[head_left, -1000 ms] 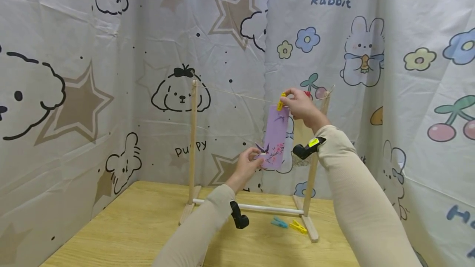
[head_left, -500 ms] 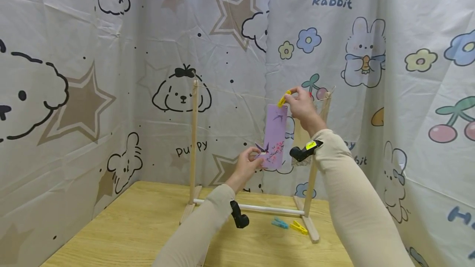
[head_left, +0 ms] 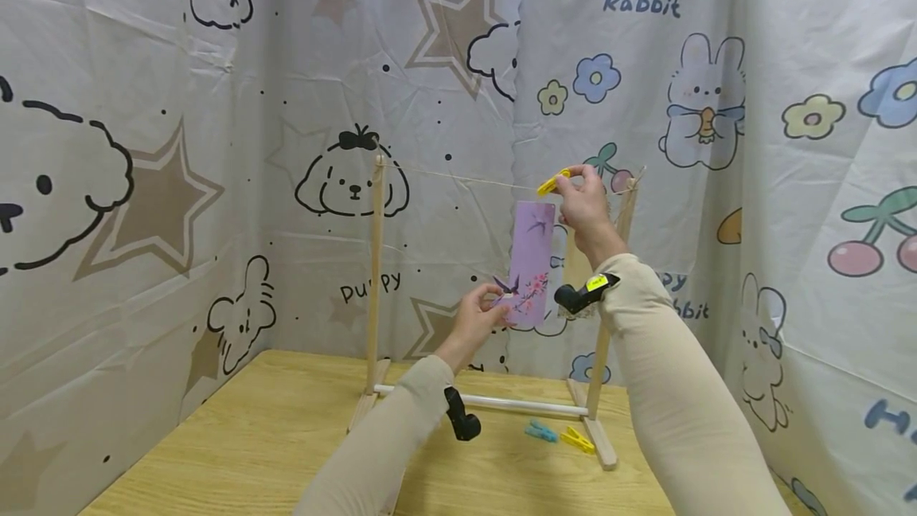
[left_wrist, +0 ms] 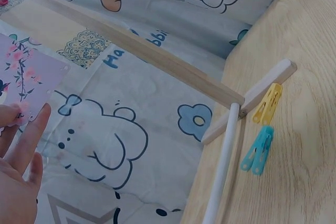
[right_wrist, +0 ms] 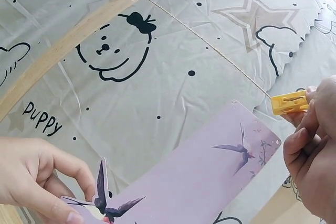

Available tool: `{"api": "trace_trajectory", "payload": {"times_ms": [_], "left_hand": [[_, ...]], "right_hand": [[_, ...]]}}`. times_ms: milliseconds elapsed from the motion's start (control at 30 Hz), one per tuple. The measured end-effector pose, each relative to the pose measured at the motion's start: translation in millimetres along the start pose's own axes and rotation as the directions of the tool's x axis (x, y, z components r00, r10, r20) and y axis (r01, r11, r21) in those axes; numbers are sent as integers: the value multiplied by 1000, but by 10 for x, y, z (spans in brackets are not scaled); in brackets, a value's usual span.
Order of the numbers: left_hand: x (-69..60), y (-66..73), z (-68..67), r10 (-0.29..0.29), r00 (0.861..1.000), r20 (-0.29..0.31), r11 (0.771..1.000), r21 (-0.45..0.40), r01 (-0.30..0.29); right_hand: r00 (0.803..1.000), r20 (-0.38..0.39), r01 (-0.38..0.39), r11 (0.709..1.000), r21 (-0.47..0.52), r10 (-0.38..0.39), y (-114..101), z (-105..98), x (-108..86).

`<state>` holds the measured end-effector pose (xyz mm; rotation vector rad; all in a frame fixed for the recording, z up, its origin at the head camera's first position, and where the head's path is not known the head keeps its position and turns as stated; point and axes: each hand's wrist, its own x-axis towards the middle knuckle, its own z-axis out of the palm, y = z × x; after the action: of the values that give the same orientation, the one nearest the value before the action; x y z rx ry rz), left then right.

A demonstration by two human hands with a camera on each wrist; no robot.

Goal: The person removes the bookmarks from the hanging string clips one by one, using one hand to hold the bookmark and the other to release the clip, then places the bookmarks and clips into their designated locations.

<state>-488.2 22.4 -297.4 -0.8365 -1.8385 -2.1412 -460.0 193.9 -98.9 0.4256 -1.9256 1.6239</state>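
Observation:
My left hand [head_left: 476,317] pinches the lower left edge of a purple bookmark card [head_left: 532,257] printed with swallows and pink blossoms, holding it upright. Between thumb and fingers, my right hand [head_left: 586,205] grips a yellow clothespin [head_left: 553,181] just above the card's top edge. In the right wrist view, that clothespin [right_wrist: 289,103] meets the string [right_wrist: 220,53], apart from the card. A tan card [head_left: 575,269] hangs behind the right hand, partly hidden; its patterned lower end [left_wrist: 84,48] shows in the left wrist view.
Two wooden posts [head_left: 376,277] carry the string, joined low down by a white rod [head_left: 494,402]. On the wooden table [head_left: 236,436] lie a blue clothespin [head_left: 540,431] and another yellow clothespin [head_left: 577,439] by the right foot [head_left: 600,444]. Printed curtains [head_left: 444,102] surround the table.
The right hand has lifted the yellow clothespin off the card's top edge up to the string, tilting it flatter. The left hand and the card have hardly moved.

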Motion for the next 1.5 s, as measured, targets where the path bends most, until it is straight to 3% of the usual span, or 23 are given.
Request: {"api": "trace_trajectory", "payload": {"times_ms": [400, 567, 933, 1133, 1500], "left_hand": [[-7, 37, 18, 1, 1000, -12, 1000, 2, -1], [-12, 18, 17, -1, 1000, -16, 1000, -9, 1], [-48, -7, -5, 19, 999, -29, 1000, 11, -18], [-45, 11, -33, 7, 999, -43, 999, 32, -6], [-63, 32, -78, 7, 999, -48, 1000, -18, -8]], "right_hand": [[999, -48, 18, 995, 102, -13, -19, 20, -1], [998, -66, 18, 997, 81, -12, -7, 5, -13], [999, 16, -38, 990, 133, 36, 62, -92, -80], [998, 21, -57, 984, 170, 54, 90, -112, -91], [995, 84, -75, 983, 169, 61, 66, -206, -143]]}}
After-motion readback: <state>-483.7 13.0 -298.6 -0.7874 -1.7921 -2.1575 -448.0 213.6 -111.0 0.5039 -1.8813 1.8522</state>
